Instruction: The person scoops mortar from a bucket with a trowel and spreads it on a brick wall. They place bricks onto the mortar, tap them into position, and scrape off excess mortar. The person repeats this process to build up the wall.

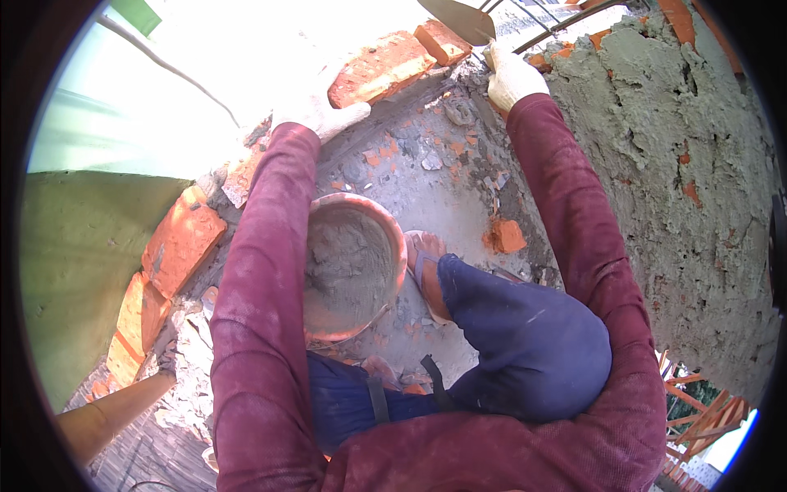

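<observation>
My left hand [318,116], in a pale glove, is at the left end of an orange brick [384,69] on a low brick course. Its thumb lies along the brick's near side, while glare washes out the fingers on the far side. In a pale glove too, my right hand [515,77] is closed around the handle of a trowel [461,18] at the top. The trowel's blade points left, above a shorter brick [443,43] in the same row. Between my arms stands a round orange-rimmed tub [397,238] holding grey wet mortar [348,266].
A rough mortar-covered wall [656,156] rises at the right. More bricks [182,239] curve along the left edge beside a green panel [90,254]. A broken brick piece [508,235] and rubble lie near my sandalled foot [426,266]. A wooden pole [119,414] juts in at lower left.
</observation>
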`<state>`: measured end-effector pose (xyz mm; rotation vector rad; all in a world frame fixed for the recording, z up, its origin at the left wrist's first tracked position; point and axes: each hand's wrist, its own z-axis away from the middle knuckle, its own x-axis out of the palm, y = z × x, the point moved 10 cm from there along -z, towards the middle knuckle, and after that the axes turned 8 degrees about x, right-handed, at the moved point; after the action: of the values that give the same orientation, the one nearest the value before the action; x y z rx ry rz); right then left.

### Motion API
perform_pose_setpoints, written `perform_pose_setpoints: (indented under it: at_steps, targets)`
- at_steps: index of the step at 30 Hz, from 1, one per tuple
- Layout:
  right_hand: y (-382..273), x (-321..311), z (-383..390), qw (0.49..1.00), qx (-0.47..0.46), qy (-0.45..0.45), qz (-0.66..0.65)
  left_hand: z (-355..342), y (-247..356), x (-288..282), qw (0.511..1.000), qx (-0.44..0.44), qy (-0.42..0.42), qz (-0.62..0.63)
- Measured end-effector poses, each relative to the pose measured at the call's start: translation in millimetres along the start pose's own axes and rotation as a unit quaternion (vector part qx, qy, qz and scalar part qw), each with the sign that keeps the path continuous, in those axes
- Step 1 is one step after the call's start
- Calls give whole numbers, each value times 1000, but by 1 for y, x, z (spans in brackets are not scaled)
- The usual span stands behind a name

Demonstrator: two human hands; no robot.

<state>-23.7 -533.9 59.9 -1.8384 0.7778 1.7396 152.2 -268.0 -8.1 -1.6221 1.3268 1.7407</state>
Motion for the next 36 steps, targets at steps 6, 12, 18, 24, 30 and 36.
perform_pose_setpoints:
  at_steps: [6, 12, 18, 24, 30, 36]
  targets:
    - [-3, -124, 65, 991, -17, -30, -132, 43, -34, -48, 925, -86, 76, 363]
    - [-94, -181, 184, 941, -281, -188, -29, 212, -63, -111, 962, -144, -57, 224]
    - [-80, -161, 173, 939, -293, -64, 171, 304, -35, -59, 912, -165, -337, 165]
    - [-20, -94, 47, 883, -147, 23, 445, 288, -43, -127, 975, -153, -139, 75]
    - [-42, -50, 17, 890, -185, 69, 411, 307, -35, -121, 957, -152, -241, 49]
    - [-72, -72, 15, 898, -153, 18, 413, 289, -26, -142, 972, -150, -168, 63]
